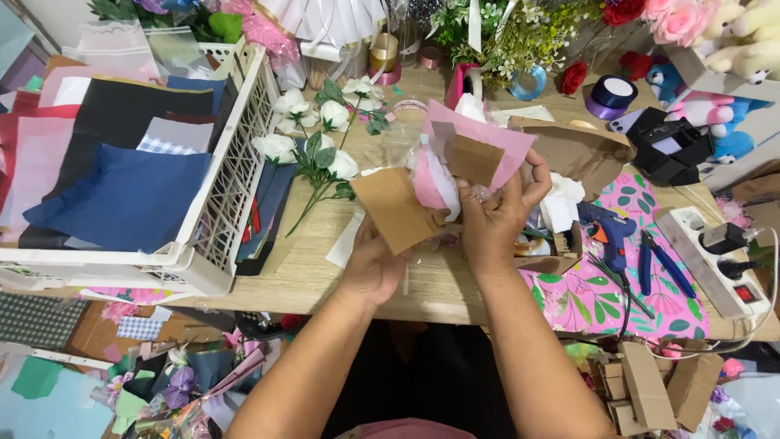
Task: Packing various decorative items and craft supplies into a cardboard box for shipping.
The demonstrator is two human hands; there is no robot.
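Observation:
Both my hands hold up a small wrapped bundle (455,158) of pink, white and brown paper over the wooden table (309,268). My left hand (375,264) grips it from below, under a brown paper flap (394,207). My right hand (496,215) closes on its middle, fingers curled over the white and pink sheets. What lies inside the wrapping is hidden. White artificial roses (321,142) with green stems lie on the table just left of the bundle.
A white plastic crate (231,183) of coloured fabric sheets fills the left. A blue glue gun (609,232), blue-handled pliers (662,264) and a power strip (707,252) sit right on a pink floral mat (585,297). Ribbon rolls, flowers and plush toys line the back.

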